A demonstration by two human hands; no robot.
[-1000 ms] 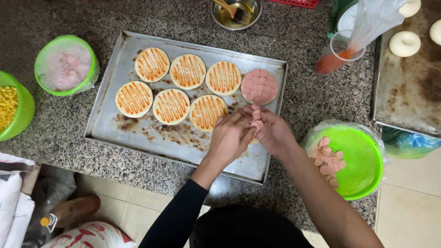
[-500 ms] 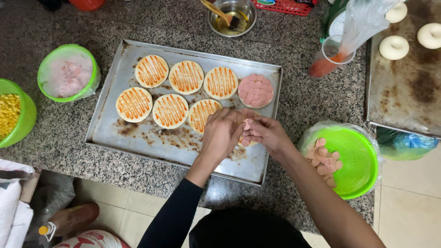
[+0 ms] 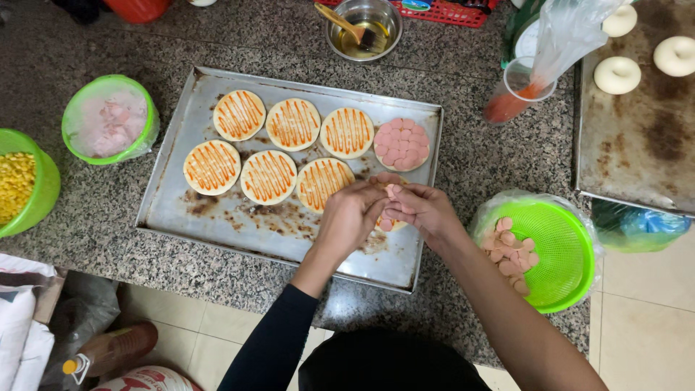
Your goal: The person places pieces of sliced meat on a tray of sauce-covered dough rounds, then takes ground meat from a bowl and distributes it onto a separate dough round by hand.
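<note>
I had both hands, left (image 3: pixel 355 217) and right (image 3: pixel 423 210), pinching sausage slices (image 3: pixel 386 223) onto the dough round (image 3: pixel 394 224) at the tray's (image 3: pixel 217 217) right edge; next needed more slices.

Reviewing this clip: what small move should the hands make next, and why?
Probably lay another sausage slice on the round under both hands: left hand and right hand meet over it, few slices show there, while the neighbouring finished round is fully covered.

Granite counter (image 3: pixel 87 217) under metal tray (image 3: pixel 217 217), bowls (image 3: pixel 557 250)
</note>
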